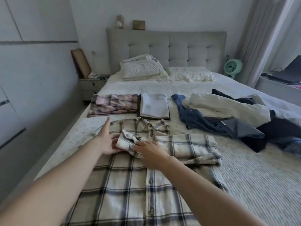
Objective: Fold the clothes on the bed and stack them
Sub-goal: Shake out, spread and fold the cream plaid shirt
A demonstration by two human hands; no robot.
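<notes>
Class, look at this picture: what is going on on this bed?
A person is folding a cream plaid shirt spread on the bed. The left hand and right hand both handle its sleeve cuff at the shirt's middle. Beyond lie a folded pink plaid piece and a folded white stack. An unfolded pile waits at the right.
</notes>
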